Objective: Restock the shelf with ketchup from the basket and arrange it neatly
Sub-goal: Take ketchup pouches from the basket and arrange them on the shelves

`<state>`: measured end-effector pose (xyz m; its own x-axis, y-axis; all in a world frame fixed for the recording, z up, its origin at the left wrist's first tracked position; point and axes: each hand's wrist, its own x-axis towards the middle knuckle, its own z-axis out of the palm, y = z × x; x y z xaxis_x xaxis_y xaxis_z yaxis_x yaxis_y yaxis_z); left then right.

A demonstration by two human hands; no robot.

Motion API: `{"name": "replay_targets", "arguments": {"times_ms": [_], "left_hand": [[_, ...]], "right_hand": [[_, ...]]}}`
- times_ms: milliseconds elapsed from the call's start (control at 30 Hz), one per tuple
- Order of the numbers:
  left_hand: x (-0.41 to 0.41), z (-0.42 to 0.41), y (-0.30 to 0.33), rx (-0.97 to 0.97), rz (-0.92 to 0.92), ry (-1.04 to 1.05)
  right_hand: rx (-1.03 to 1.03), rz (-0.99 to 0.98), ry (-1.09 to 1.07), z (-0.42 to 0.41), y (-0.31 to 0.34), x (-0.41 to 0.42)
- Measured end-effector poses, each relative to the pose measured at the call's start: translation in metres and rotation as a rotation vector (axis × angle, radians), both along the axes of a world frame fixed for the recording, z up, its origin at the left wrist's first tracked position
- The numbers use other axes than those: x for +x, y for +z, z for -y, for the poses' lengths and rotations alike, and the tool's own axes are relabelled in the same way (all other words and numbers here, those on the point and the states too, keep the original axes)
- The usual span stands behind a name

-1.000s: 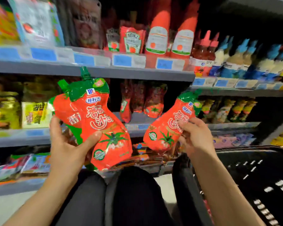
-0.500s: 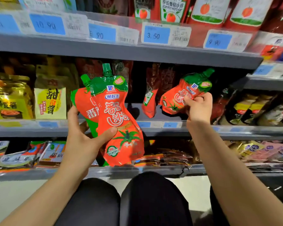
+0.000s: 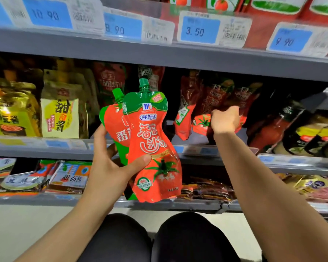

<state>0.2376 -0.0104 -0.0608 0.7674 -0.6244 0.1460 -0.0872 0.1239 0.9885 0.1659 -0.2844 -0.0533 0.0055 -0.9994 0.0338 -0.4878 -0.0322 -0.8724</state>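
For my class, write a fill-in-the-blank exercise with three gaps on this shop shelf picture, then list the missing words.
1. The left hand holds ___ ketchup pouches, one behind the other.
2. The right hand reaches into the ___ shelf, among red pouches standing there.
3. The price tag directly above the right hand reads ___.

Missing words: two; middle; 3.50

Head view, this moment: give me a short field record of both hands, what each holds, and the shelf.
left hand: grips two ketchup pouches, spouts up, in front of the shelf
right hand: reached into the middle shelf, fingers curled on a shelved pouch among the row
pouch row: red pouches leaning, not neatly upright
price tags: on upper shelf edge, one reads 3.50
basket: not in view
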Motion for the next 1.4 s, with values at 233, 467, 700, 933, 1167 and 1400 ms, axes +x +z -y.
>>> {"name": "replay_targets", "arguments": {"times_ms": [233,467,700,933,1167,1400], "left_hand": [[-0.003,-0.006,0.007,-0.037,-0.085,0.001],[-0.006,-0.019,0.007,-0.063,-0.1,0.032],[0.006,-0.046,0.004,-0.013,-0.123,-0.054],[0.028,-0.058,-0.009,0.057,-0.136,0.034],[0.039,-0.06,-0.013,-0.003,-0.168,0.181],[0.046,-0.068,-0.02,-0.006,-0.209,0.261]], "right_hand": [[-0.103,0.357,0.264,-0.059,-0.011,-0.021],[0.318,0.207,1.058,-0.158,0.04,-0.013],[0.493,0.382,0.854,-0.186,0.023,-0.011],[0.587,0.54,0.694,-0.198,0.015,0.004],[0.508,0.609,0.654,-0.192,0.006,0.008],[0.432,0.576,0.613,-0.184,-0.003,0.005]]}}
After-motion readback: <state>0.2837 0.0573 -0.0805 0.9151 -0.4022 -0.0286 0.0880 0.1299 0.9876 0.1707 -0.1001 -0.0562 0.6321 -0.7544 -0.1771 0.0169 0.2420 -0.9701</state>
